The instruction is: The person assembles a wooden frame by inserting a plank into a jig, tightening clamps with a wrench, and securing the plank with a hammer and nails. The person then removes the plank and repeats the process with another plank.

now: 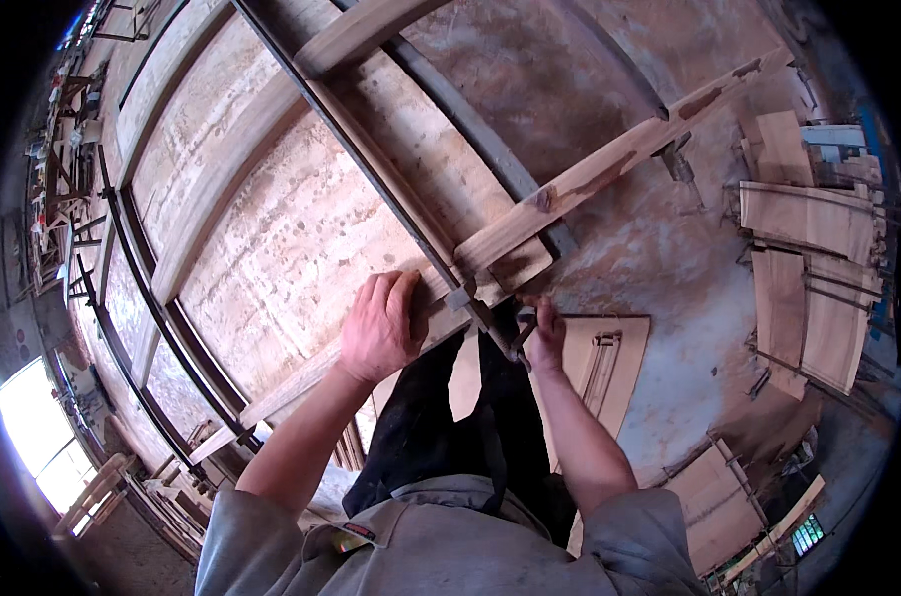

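A large wooden frame [234,181] of pale rails and curved slats lies in front of me. Across it runs a long dark bar clamp [356,151], its screw end at the frame's near corner, close to my body. The fingers of my right hand [544,338] are closed around the small turning handle [523,334] of that clamp. Just left of the clamp's end, my left hand [381,326] is wrapped over the near wooden rail [306,375], with the fingers together and the thumb side toward the clamp. The underside of its grip is hidden.
More dark clamps [152,268] span the frame's left side. A long rail [619,149] extends to the upper right, with another clamp [677,171] at it. Clamped wooden panels [806,211] stand at the right. A flat board [624,363] lies below my right hand.
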Available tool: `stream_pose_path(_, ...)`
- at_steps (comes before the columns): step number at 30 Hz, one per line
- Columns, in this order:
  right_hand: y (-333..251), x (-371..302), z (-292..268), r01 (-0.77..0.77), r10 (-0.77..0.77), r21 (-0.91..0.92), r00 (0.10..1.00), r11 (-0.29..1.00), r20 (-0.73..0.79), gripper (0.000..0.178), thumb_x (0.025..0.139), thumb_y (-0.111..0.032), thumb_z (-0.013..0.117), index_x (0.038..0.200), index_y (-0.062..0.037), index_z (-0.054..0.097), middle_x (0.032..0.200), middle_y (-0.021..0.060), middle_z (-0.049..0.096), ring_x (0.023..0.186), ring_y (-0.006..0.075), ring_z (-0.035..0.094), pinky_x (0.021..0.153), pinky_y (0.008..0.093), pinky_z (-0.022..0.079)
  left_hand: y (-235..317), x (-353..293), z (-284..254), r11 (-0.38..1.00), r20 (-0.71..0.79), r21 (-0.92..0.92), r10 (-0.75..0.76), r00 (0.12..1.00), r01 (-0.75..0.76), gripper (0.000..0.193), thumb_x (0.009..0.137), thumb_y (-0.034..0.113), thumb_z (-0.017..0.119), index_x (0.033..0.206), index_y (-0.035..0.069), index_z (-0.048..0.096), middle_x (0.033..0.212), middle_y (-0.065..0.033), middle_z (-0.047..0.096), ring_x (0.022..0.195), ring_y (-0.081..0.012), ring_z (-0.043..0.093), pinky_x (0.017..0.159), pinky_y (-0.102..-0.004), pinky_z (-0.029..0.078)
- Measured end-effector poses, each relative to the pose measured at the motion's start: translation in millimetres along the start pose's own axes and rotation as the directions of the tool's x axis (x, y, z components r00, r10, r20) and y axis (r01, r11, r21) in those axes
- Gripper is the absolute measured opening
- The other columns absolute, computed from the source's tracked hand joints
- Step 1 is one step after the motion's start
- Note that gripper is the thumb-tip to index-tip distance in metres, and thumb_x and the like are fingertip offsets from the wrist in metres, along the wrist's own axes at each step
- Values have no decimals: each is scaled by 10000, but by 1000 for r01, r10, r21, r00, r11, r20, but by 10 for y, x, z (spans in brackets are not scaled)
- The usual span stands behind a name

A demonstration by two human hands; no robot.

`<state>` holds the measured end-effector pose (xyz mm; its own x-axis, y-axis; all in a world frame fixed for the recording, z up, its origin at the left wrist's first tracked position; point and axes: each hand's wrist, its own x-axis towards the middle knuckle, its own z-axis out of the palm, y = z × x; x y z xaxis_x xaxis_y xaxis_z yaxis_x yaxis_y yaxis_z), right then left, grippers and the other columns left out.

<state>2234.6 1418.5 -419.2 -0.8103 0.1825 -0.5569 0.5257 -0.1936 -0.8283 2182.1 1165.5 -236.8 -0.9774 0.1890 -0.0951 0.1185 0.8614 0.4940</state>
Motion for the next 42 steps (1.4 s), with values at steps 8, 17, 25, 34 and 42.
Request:
stream_pose_path(8,226,-1149,641,-525,425,617,848,587,317,530,972,-575,403,1085,-83,565,1080,135,636,1012,260,600,891,364,463,54,46,-33,1000,19,12,23,1000,-24,566,739,123,662,1252,-9,464,1126,-197,541,1052,-363,526,926,-422,447)
stream_pose_path(17,-2229,-2329,630,-608,538,367,794,705,283,217,996,-209,496,1172,-84,518,983,122,615,720,233,615,527,346,498,5,-8,-141,1000,75,9,14,997,-14,600,787,206,656,1308,-1,443,1188,-188,516,1134,-348,495,976,-415,424)
stream_pose_path(25,-2696,-1604,537,-187,86,-377,960,907,-268,261,956,-302,570,957,-44,534,627,25,513,404,106,442,355,252,341,-68,-5,-138,1000,132,-7,8,991,-7,619,790,259,669,1316,16,451,1196,-169,519,1147,-328,494,988,-407,424)
stream_pose_path(34,-1570,417,-132,-132,60,-290,968,948,-244,227,943,-270,578,1043,-67,590,671,-17,513,515,83,472,404,249,347,-34,37,-178,1000,192,14,-13,981,11,705,709,257,753,1301,11,459,1197,-166,519,1141,-332,489,989,-405,416)
stream_pose_path(42,333,102,79,-323,278,267,941,908,194,337,949,-399,557,1135,-119,585,995,31,645,842,181,603,692,343,512,39,88,-94,998,117,28,48,992,-52,534,785,176,597,1260,-42,491,1127,-179,556,1063,-319,523,924,-401,422)
